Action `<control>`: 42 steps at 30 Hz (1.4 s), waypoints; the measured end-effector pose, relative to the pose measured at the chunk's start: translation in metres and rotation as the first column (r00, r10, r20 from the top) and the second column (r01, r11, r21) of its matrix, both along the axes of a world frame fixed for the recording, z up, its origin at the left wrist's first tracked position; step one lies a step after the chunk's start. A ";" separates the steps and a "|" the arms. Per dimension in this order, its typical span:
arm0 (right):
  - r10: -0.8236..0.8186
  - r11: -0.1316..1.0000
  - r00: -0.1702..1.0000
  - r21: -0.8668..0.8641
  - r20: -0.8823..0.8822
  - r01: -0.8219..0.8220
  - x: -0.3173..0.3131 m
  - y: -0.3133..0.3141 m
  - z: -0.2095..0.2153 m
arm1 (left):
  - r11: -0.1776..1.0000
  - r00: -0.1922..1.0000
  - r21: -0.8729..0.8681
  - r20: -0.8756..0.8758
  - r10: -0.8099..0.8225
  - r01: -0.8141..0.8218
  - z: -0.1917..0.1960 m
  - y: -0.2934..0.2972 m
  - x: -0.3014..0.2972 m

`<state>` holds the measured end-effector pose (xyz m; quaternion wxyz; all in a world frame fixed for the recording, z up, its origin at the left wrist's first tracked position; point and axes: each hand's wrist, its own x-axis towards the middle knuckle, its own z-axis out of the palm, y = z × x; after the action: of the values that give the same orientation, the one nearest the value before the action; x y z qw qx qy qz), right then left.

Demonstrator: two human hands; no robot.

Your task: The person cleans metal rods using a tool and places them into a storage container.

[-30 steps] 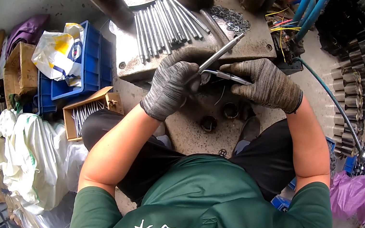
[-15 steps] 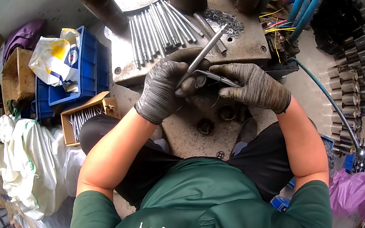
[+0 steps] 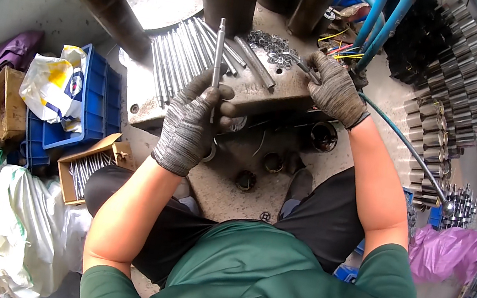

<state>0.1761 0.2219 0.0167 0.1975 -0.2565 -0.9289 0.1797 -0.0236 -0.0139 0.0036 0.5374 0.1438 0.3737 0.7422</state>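
Observation:
My left hand (image 3: pixel 187 121), in a grey knitted glove, is closed around a slim metal rod (image 3: pixel 219 50). The rod stands nearly upright, its stepped end pointing away from me. Over to the right, my gloved right hand (image 3: pixel 336 91) grips slim metal pliers (image 3: pixel 306 66). Their tips reach the right edge of a pile of small dark metal clips (image 3: pixel 272 45); whether they hold a clip is too small to tell. Several similar rods (image 3: pixel 167 66) lie side by side on the metal plate (image 3: pixel 242 93), left of the clips. A thicker bar (image 3: pixel 255 64) lies just below the pile.
Thick columns (image 3: pixel 229 0) rise at the back of the plate. Blue hoses (image 3: pixel 372 22) and thin wires stand at the right. A cardboard box of rods (image 3: pixel 84 174) and blue crates (image 3: pixel 93 99) are at the left. Stacked metal cylinders (image 3: pixel 464 80) line the right side.
My right hand has moved away from the left, carrying the pliers to the clip pile. The rod in my left hand has turned from slanted to nearly upright. The whole view has shifted slightly.

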 end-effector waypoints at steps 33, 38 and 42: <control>-0.268 0.684 0.815 -0.697 -0.514 -0.215 -0.001 -0.017 -0.032 | 0.995 0.997 -0.068 0.004 -0.078 0.078 -0.007 0.007 0.004; -0.456 0.271 0.745 -0.873 -0.487 -0.405 -0.010 -0.075 -0.004 | 0.983 0.972 -0.158 -0.197 -0.128 0.097 -0.007 0.019 0.024; -0.344 0.428 0.813 -0.849 -0.469 -0.310 -0.020 -0.100 0.002 | 0.963 0.941 -0.251 -0.291 -0.174 0.101 0.001 0.024 0.035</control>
<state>0.1561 0.1223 0.0183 0.3039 -0.2628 -0.5726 0.7146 0.0113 0.0106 0.0045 0.5357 0.2209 0.5266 0.6220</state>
